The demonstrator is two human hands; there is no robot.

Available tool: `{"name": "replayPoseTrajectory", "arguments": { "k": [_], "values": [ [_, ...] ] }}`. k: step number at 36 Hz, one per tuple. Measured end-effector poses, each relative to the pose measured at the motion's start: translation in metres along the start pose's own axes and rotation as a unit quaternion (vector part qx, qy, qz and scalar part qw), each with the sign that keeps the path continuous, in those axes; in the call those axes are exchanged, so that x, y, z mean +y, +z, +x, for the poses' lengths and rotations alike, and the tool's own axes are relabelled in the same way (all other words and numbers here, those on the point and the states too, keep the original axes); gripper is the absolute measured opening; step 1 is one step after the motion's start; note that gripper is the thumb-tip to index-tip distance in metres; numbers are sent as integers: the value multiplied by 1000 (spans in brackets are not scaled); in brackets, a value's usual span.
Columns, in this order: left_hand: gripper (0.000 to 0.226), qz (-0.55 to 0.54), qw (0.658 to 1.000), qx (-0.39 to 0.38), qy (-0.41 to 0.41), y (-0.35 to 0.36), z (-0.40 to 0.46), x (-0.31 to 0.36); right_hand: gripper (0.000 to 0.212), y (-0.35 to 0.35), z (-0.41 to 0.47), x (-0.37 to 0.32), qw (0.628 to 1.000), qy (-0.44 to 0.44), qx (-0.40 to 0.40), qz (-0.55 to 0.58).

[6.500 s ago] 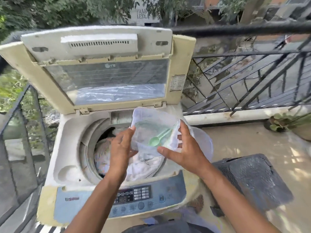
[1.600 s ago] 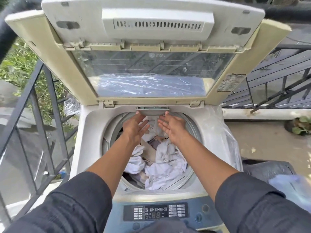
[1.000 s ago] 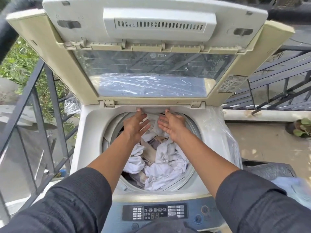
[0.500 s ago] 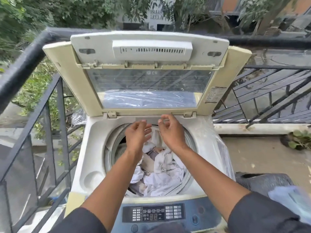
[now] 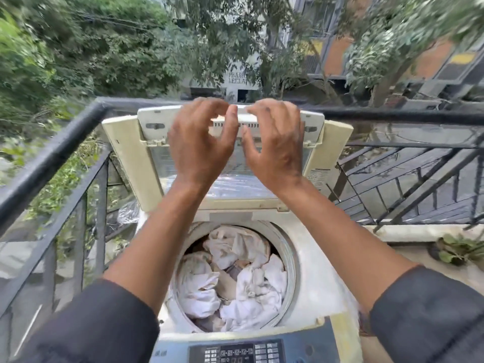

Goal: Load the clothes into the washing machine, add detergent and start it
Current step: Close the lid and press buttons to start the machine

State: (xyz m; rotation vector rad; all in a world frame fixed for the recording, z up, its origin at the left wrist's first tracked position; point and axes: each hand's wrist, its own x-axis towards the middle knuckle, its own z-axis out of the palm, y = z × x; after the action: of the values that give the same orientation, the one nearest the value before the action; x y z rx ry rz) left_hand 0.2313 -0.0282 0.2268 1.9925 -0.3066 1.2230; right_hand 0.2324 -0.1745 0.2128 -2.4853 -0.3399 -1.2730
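The top-loading washing machine (image 5: 314, 271) stands with its lid (image 5: 125, 158) raised upright. White and pale clothes (image 5: 235, 279) fill the drum. The control panel (image 5: 235, 352) lies at the near edge, partly cut off. My left hand (image 5: 201, 145) and my right hand (image 5: 275, 148) are lifted side by side in front of the lid's top edge. Their fingers are curved and spread, with the fingertips at that edge. Neither hand holds anything. I cannot tell whether the fingertips touch the lid.
A black metal railing (image 5: 52, 158) runs close along the left and behind the machine. A balcony floor and a low potted plant (image 5: 455, 250) lie to the right. Trees and buildings fill the background.
Both hands rose from the back rim of the drum up to the lid's top edge. The view tilted upward and stepped back.
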Motion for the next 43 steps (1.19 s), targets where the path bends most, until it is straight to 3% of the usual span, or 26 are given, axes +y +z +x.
{"name": "replayPoseTrajectory", "arguments": {
  "k": [4,8,12,22,33,43],
  "values": [
    [24,126,987,-79,52,9,33,-9,34,12,27,5,1000,5,-22,-6],
    [35,193,960,-202,32,19,45,-26,39,29,39,14,993,11,-110,-28],
    [42,230,940,-249,30,21,37,-37,41,35,39,15,987,14,-149,-55],
    [41,268,923,-274,15,6,12,-22,46,10,27,10,982,1,-170,-78],
    [35,300,919,-256,20,-31,-29,8,37,-30,-8,2,977,-57,-191,-79],
    [43,300,883,-360,-25,-83,-75,51,39,-76,-59,-8,960,-77,-265,-54]
  ]
}}
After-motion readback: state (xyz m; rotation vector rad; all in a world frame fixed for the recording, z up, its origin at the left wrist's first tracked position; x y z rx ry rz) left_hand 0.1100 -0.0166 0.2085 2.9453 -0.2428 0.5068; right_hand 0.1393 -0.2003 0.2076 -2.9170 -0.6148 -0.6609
